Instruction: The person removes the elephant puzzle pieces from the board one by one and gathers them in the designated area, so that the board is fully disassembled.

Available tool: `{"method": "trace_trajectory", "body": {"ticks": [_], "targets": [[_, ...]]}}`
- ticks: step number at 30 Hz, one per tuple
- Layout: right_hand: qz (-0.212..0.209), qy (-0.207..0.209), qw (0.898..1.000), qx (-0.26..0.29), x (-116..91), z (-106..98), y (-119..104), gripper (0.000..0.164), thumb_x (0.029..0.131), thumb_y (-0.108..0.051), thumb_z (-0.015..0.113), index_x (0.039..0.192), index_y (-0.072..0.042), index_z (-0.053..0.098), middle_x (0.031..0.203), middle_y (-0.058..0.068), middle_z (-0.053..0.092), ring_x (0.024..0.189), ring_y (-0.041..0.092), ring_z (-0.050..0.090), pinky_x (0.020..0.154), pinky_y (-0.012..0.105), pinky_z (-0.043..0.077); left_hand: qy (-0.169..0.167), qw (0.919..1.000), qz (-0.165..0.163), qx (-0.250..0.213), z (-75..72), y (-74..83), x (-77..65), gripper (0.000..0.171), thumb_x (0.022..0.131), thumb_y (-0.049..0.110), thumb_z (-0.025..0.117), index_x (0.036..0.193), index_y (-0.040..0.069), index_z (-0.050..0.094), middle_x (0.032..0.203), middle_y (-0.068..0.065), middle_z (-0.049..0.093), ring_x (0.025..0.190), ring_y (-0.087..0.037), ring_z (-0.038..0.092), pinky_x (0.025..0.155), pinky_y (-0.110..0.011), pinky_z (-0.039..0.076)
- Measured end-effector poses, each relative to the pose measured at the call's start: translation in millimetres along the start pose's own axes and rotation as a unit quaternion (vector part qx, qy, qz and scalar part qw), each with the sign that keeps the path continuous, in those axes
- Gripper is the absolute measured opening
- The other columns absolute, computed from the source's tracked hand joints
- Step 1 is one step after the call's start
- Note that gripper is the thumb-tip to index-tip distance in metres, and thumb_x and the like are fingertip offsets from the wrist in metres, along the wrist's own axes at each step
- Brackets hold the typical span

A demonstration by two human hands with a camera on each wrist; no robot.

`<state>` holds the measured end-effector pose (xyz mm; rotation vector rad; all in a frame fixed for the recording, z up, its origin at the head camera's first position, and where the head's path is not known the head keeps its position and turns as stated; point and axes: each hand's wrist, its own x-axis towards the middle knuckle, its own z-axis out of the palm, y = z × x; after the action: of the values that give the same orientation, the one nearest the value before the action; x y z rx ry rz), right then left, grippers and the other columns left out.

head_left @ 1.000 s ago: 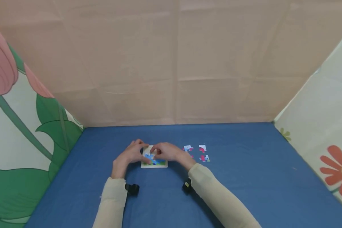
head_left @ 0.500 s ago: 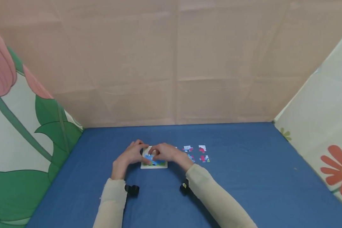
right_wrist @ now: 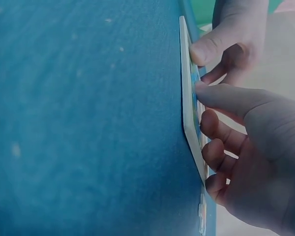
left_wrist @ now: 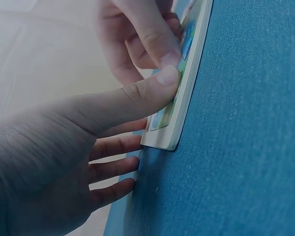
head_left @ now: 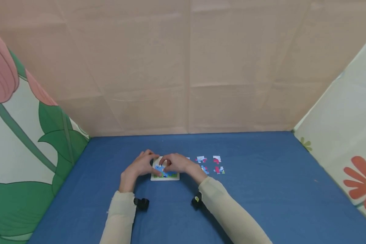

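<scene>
A small jigsaw tray [head_left: 165, 179] with a pale frame and a partly filled blue and green picture lies on the cloth. My left hand [head_left: 141, 164] holds its left side, thumb [left_wrist: 167, 76] pressed on the picture near the front edge and fingers spread along the far-left edge. Over the middle of the tray, my right hand [head_left: 178, 162] has thumb and index finger bent down to a puzzle piece, which they mostly hide. In the right wrist view, its thumb [right_wrist: 202, 90] touches the picture surface and the other fingers [right_wrist: 214, 153] curl beside the tray.
Several loose puzzle pieces [head_left: 217, 159] in white, pink and blue lie right of the tray, some partly behind my right hand. A blue cloth [head_left: 262, 189] covers the table. A beige wall [head_left: 186, 84] stands behind, with flower-printed panels [head_left: 332, 142] at both sides.
My right hand and forearm have shifted slightly left over the tray, uncovering more of a loose piece beside the wrist. My left hand has stayed in place.
</scene>
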<state>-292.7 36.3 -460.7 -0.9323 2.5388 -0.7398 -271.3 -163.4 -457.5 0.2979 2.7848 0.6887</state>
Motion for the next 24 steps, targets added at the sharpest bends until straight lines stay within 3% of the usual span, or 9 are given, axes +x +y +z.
{"method": "trace_trajectory", "body": {"ticks": [6,14,17,24], "targets": [[-0.004,0.013,1.0,0.006,-0.2,1.9,2.0,0.031,0.093,-0.022,0.07,0.124,-0.019,0.067,0.083,-0.003,0.063,0.067,0.01,0.053,0.061,0.026,0.042,0.003,1.0,0.003,0.002,0.7,-0.6,0.7,0.084,0.071,0.047,0.088,0.143,0.018,0.055,0.139,-0.007,0.047,0.13,-0.03,0.04,0.104,-0.055,0.04],[-0.009,0.046,0.999,-0.027,-1.8,5.0,-1.9,0.03,0.089,-0.022,0.073,0.119,-0.021,0.067,0.099,-0.003,0.058,0.086,0.011,0.053,0.075,0.03,0.044,0.003,1.0,0.005,-0.003,0.3,0.1,0.0,0.084,0.07,0.046,0.088,0.142,0.016,0.055,0.14,-0.009,0.047,0.131,-0.031,0.04,0.105,-0.056,0.039],[-0.019,0.054,0.998,0.0,-2.0,6.2,-3.4,0.029,0.089,-0.017,0.073,0.118,-0.018,0.066,0.101,-0.003,0.063,0.088,0.01,0.057,0.078,0.029,0.048,0.004,1.0,0.006,-0.001,0.5,0.4,-0.5,0.085,0.07,0.046,0.088,0.142,0.016,0.055,0.14,-0.009,0.047,0.131,-0.031,0.04,0.105,-0.055,0.04],[-0.034,0.069,0.996,0.055,-3.1,9.3,-6.3,0.021,0.093,-0.009,0.067,0.112,-0.015,0.064,0.091,-0.001,0.068,0.077,0.007,0.061,0.068,0.023,0.049,0.005,1.0,0.0,0.002,0.3,0.9,-1.5,0.082,0.071,0.045,0.088,0.141,0.018,0.056,0.141,-0.008,0.046,0.132,-0.032,0.039,0.104,-0.056,0.04]]}}
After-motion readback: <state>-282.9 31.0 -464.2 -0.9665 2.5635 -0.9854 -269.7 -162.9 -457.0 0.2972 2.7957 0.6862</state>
